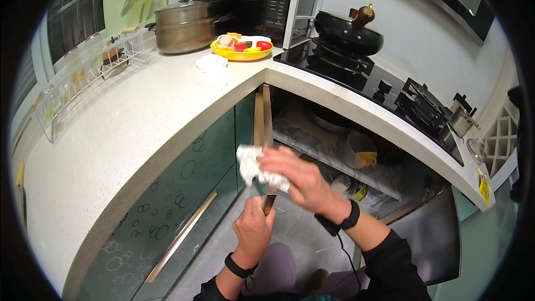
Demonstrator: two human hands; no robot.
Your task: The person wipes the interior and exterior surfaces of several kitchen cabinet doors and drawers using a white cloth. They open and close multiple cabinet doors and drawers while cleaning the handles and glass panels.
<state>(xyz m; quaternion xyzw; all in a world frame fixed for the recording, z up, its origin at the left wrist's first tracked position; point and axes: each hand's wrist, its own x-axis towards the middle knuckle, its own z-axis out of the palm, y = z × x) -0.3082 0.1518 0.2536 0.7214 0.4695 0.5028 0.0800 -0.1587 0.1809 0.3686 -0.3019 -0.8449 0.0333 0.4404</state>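
Observation:
A crumpled white cloth or tissue (250, 163) lies under my right hand (301, 177), which presses it around the narrow edge of an open cabinet door (263, 121). The fingers are slightly blurred. Just below, my left hand (253, 223) grips the near end of that door at its brown metal trim (269, 204). Seen from above, the door runs from the corner of the counter towards me. Part of its edge is hidden by the cloth and my right hand.
The pale countertop (125, 125) curves around me, bearing another white cloth (212, 65), a yellow plate (242, 55) of colourful pieces, and a steamer pot (184, 27). A black pan (349, 31) sits on the gas hob (334, 67). Cabinet shelves (322, 150) and a second open door (418, 234) are at right.

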